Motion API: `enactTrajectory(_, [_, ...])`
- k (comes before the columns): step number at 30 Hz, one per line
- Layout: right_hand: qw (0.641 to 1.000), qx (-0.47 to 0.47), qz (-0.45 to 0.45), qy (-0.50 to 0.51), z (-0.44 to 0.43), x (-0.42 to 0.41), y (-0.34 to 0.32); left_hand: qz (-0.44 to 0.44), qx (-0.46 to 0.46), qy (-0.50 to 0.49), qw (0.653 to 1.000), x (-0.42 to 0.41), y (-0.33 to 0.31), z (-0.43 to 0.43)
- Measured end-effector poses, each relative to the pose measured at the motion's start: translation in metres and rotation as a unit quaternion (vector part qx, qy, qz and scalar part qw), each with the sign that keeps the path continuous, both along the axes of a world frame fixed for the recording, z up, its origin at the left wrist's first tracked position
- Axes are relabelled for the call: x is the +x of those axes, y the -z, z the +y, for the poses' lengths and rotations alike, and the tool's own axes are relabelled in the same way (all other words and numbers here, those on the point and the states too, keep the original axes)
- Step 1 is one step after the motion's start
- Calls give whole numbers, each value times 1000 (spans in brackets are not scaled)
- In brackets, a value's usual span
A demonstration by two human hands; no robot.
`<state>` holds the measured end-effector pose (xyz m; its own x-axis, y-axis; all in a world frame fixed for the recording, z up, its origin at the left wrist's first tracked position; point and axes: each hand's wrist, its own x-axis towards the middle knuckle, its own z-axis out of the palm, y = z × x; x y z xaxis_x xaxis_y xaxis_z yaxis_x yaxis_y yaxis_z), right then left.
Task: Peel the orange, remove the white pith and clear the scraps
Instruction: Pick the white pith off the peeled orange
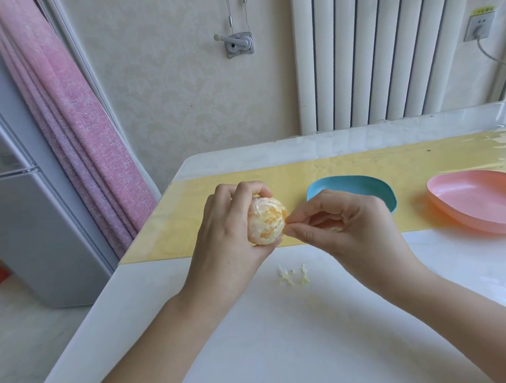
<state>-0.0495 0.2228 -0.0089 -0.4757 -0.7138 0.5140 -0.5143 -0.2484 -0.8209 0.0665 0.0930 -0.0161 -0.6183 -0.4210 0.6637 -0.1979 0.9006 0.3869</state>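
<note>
Orange (265, 221) held above bench (284, 337), over near edge of yellow mat (182, 225), by L hand (227, 231). Its fingers (240, 192) are curled round fruit top & bottom, bare side turned toward R hand (345, 224) so work face can be reached. Skin already off; white pith (255, 220) left in patches, flesh showing thru. R thumb & forefinger tips pinched together against fruit's right side, judged to be nipping a pith strand (strand too fine to be seen); other fingers loosely curled. Small heap of pith scraps (292, 274) seen on bench just below, prob. where they drop. Blue dish (361, 189) & pink dish (483, 201) set on mat beyond, in reach, likely for fruit/scraps. Step judged: de-pithing, partway; clearing not yet done.
</note>
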Motion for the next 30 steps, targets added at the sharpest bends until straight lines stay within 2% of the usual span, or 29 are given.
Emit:
enactTrajectory(3, [999,26,-11,-26,1,-2,-1,2,-11,5,1000,1,0,1])
enactTrajectory(9, [998,30,43,-17,0,-1,-1,0,-1,23,1000,0,0,4])
enactTrajectory(18, [991,-38,128,31,1,-2,0,15,77,62,995,-1,0,12])
enactTrajectory(22, [984,-63,162,43,0,-3,1,13,144,72,987,-2,0,16])
enactTrajectory(24, [987,-67,145,32,0,-5,2,5,174,74,982,-3,-1,16])
enactTrajectory(27, [995,-58,80,-16,1,-8,2,3,171,63,983,-3,-3,14])
enactTrajectory(30, [994,-62,87,-22,0,-8,1,8,148,49,988,-2,-5,13])
